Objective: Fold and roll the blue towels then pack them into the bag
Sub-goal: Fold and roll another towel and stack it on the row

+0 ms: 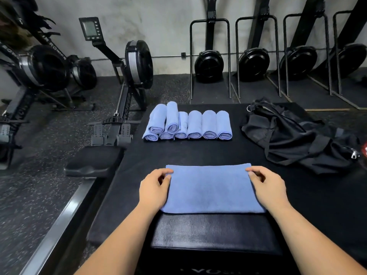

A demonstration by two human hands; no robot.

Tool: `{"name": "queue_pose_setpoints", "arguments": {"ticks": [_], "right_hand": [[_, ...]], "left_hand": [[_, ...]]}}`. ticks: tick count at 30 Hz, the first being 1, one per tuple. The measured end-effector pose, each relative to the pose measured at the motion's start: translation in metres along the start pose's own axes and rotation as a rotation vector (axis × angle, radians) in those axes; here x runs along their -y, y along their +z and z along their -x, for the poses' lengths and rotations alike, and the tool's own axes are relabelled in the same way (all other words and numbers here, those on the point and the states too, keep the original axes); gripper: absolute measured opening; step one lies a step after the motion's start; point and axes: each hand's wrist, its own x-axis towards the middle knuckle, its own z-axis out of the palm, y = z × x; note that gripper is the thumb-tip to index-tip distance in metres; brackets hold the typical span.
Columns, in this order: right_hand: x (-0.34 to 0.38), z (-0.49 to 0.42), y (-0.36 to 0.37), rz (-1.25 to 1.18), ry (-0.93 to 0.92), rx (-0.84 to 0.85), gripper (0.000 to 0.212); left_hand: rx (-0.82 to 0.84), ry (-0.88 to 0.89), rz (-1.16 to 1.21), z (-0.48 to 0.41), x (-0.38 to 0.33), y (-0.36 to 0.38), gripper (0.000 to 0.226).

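From the head camera, a flat towel point(210, 189), blue and folded into a wide rectangle, lies on the near part of the black table point(198, 153). Its near edge overlaps a textured black pad point(214, 229) at the table's front. The left grip point(155, 188), a bare hand, sits at the towel's left edge with curled fingers pinching the far left corner. The right grip point(268, 187) mirrors it at the right edge, fingers curled onto the far right corner. Bare table surface lies open between this towel's far edge and the rolled towels point(195, 124).

The rolled towels stand at the table's far side: six side by side with spiral ends facing the camera, and two more resting on top at the left end. The black bag point(288, 139) lies slumped on the right of the table, well apart from the rolls, its straps trailing toward the near right.

Just off the table's left edge are a rowing machine point(137, 64) and its seat point(93, 161), on the speckled floor point(39, 195). Upright rowers point(254, 62) line the far wall.
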Motion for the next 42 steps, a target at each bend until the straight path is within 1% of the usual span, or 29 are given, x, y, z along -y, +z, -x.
{"name": "queue_pose_setpoints", "arguments": {"ticks": [5,10,12,14,15,16,17,19,20,21,24,26,30,34,38,40,42], "right_hand": [[-0.003,-0.002,0.002,0.030,-0.024,0.020,0.022],[-0.001,-0.006,0.003,0.168,-0.076,0.100,0.028],[0.002,-0.005,0.007,0.340,-0.099,0.142,0.040],[0.013,0.002,0.015,0.620,-0.163,0.087,0.050],[0.022,0.007,0.023,0.697,-0.226,0.079,0.052],[0.031,0.012,0.032,0.714,-0.300,0.115,0.056],[0.038,0.016,0.041,0.710,-0.367,0.203,0.066],[0.042,0.020,0.053,0.722,-0.447,0.419,0.093],[0.038,0.020,0.053,0.748,-0.447,0.483,0.102],[0.032,0.018,0.049,0.767,-0.439,0.504,0.102],[0.018,0.013,0.034,0.806,-0.396,0.448,0.082],[0.017,0.010,0.034,0.823,-0.385,0.438,0.076],[0.021,0.013,0.036,0.821,-0.365,0.454,0.075],[0.021,0.028,0.033,0.818,-0.342,0.437,0.081],[0.013,0.056,0.028,0.838,-0.352,0.410,0.075],[0.013,0.061,0.028,0.851,-0.346,0.412,0.073],[0.017,0.061,0.029,0.874,-0.330,0.428,0.073]], "left_hand": [[-0.008,0.042,0.016,0.002,0.001,-0.001,0.022],[0.043,0.080,-0.131,-0.002,0.002,-0.001,0.025],[0.031,0.072,-0.311,-0.002,-0.004,0.000,0.032],[-0.039,0.175,-0.541,0.003,-0.019,0.007,0.040],[-0.044,0.259,-0.585,0.006,-0.030,0.013,0.043],[-0.004,0.343,-0.600,0.009,-0.040,0.023,0.046],[0.097,0.392,-0.604,0.012,-0.048,0.033,0.051],[0.317,0.360,-0.666,0.017,-0.052,0.048,0.063],[0.372,0.331,-0.709,0.018,-0.048,0.050,0.070],[0.387,0.314,-0.744,0.019,-0.043,0.050,0.074],[0.365,0.278,-0.784,0.021,-0.032,0.046,0.085],[0.363,0.267,-0.804,0.017,-0.034,0.046,0.090],[0.412,0.260,-0.814,0.013,-0.040,0.045,0.094],[0.411,0.281,-0.823,0.028,-0.039,0.040,0.096],[0.417,0.340,-0.813,0.048,-0.031,0.031,0.098],[0.400,0.357,-0.811,0.052,-0.031,0.028,0.096],[0.346,0.409,-0.789,0.058,-0.033,0.027,0.089]]}}
